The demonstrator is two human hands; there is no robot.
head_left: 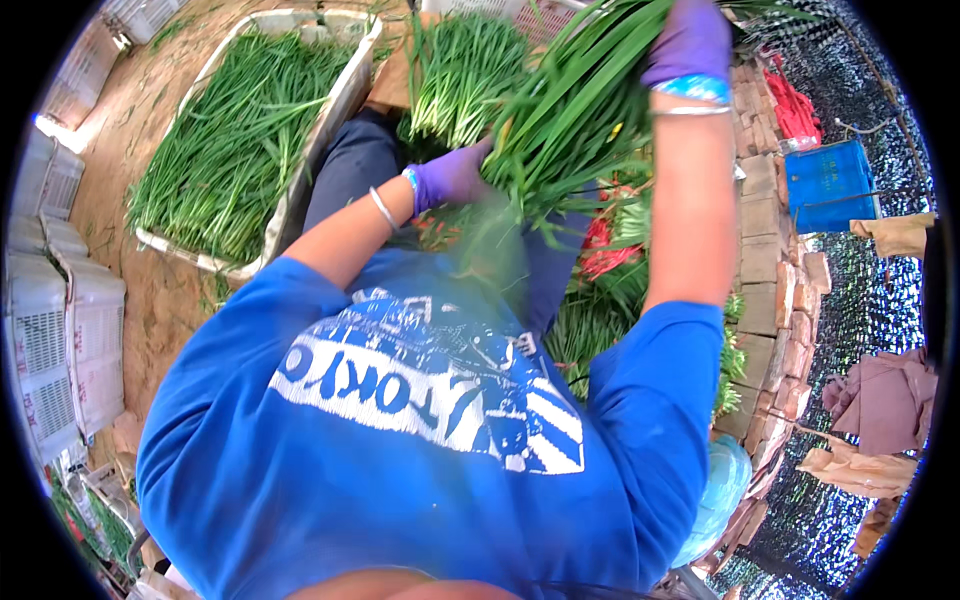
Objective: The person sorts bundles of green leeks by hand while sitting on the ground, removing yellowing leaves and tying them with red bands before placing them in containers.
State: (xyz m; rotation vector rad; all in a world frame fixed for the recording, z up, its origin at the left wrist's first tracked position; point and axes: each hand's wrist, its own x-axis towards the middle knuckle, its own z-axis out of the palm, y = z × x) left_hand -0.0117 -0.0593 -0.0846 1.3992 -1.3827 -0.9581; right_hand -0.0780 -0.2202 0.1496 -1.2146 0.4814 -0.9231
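Note:
A loose bunch of long green garlic chives [580,110] slants across in front of me, above my lap. My left hand [452,180], in a purple glove, is closed on its lower left side; leaves hide the fingertips. At the upper right, my right hand [692,45], also gloved in purple, grips the leafy part; it is slightly blurred and cut by the picture's edge. Leaves stick out on both sides of it. Just beyond my left hand, more chives with pale stems [465,85] lie in a neat pile.
A white crate [368,45] full of chives stands at my left. White crates [70,330] are stacked farther left on the dirt floor. Beside my right leg lie more greens [595,325] and red ties [603,250]. Bricks [760,250] and a blue box [832,185] line the right.

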